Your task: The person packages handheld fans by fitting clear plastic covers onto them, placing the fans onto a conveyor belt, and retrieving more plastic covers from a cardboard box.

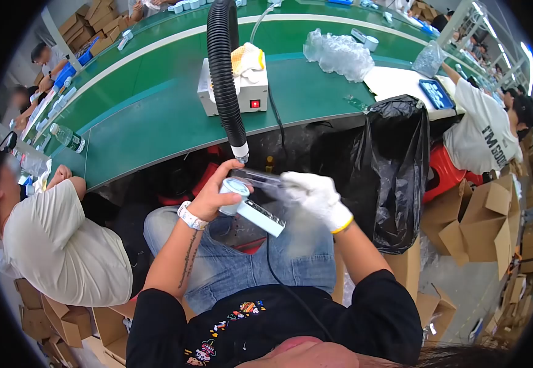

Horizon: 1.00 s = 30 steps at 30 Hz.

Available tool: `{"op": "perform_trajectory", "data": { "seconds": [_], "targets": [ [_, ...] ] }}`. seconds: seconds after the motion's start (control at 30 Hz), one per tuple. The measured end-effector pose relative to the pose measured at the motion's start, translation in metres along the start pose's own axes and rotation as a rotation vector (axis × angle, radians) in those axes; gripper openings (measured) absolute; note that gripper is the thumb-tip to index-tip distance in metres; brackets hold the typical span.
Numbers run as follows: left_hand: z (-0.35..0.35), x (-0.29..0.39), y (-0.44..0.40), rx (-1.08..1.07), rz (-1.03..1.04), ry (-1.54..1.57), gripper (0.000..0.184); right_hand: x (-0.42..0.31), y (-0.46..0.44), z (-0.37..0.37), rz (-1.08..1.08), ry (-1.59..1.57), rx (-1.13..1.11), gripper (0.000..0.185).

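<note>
My bare left hand (216,195) is closed round the round end of a light blue device (259,216), whose flat arm points down to the right. Above it lies a clear plastic piece (260,179), blurred, reaching from my left fingertips to my right hand (315,199). A white glove with a yellow cuff covers my right hand, its fingers closed on the clear piece. Just above my left hand hangs the metal tip of a black corrugated hose (223,80). Both hands are over my lap, in front of the green table edge.
On the green table (150,132) stands a grey box (251,92) with a lit red switch. Bubble wrap (340,55) lies farther right. A black bag (395,165) hangs at the edge. Co-workers sit on both sides. Open cartons (478,224) stand at the right.
</note>
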<state>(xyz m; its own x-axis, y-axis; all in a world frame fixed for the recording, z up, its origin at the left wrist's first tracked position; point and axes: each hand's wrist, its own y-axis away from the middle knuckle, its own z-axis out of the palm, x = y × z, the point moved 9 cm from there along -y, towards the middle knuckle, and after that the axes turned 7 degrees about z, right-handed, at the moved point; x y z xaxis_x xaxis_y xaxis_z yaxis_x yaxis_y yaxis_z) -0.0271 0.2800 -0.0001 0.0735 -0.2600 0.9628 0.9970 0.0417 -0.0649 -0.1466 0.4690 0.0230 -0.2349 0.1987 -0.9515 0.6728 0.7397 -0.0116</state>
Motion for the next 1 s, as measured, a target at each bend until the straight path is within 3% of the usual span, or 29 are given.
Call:
{"op": "perform_trajectory", "data": {
  "seconds": [0.07,0.13,0.17,0.23,0.27,0.33,0.37,0.43,0.47,0.5,0.57,0.63,0.67,0.77,0.9,1.0],
  "targets": [
    [-0.009,0.0,0.008,0.101,0.008,0.286,0.08,-0.008,0.005,-0.051,-0.197,0.184,0.099,0.023],
    [-0.023,-0.008,0.013,0.149,0.04,0.358,0.08,0.014,0.007,-0.114,0.263,-0.325,0.079,0.024],
    [-0.031,-0.014,0.015,0.185,0.067,0.43,0.08,0.039,-0.001,-0.168,0.131,-0.211,0.112,0.034],
    [-0.034,-0.023,0.022,0.22,0.097,0.505,0.08,0.074,0.002,-0.247,0.131,-0.31,0.641,0.046],
    [-0.038,-0.027,0.028,0.302,0.122,0.484,0.081,0.077,0.009,-0.249,0.126,-0.305,0.641,0.046],
    [-0.048,-0.03,0.033,0.464,0.184,0.435,0.083,0.02,0.048,-0.249,0.07,1.214,1.087,0.053],
    [-0.049,-0.032,0.031,0.468,0.201,0.434,0.083,0.009,0.05,-0.234,0.051,1.21,1.09,0.053],
    [-0.049,-0.024,0.047,0.537,0.34,0.028,0.086,-0.002,0.062,-0.181,-0.207,0.494,0.998,0.048],
    [-0.044,-0.02,0.057,0.554,0.396,-0.177,0.088,0.007,0.053,-0.147,-0.209,0.54,0.847,0.052],
    [-0.039,-0.02,0.061,0.541,0.394,-0.173,0.088,0.012,0.04,-0.107,-0.188,0.296,0.689,0.044],
    [-0.015,-0.016,0.069,0.465,0.396,-0.167,0.091,0.011,0.009,-0.02,0.044,0.247,0.221,0.032],
    [0.009,-0.018,0.073,0.376,0.369,-0.134,0.092,0.047,-0.008,0.077,0.223,-0.489,-0.39,0.047],
    [0.015,-0.02,0.078,0.36,0.333,-0.088,0.089,0.043,-0.01,0.11,0.318,-0.7,-0.587,0.054],
    [0.019,-0.034,0.092,0.311,0.241,-0.111,0.081,0.004,-0.018,0.134,0.14,-0.869,-0.606,0.054],
    [0.012,-0.045,0.122,0.307,0.088,-0.228,0.071,-0.005,-0.035,0.158,0.358,-1.028,-0.643,0.06],
    [-0.002,-0.042,0.128,0.336,0.03,-0.202,0.07,0.011,-0.044,0.138,0.252,-0.741,-0.547,0.064]
  ]
}}
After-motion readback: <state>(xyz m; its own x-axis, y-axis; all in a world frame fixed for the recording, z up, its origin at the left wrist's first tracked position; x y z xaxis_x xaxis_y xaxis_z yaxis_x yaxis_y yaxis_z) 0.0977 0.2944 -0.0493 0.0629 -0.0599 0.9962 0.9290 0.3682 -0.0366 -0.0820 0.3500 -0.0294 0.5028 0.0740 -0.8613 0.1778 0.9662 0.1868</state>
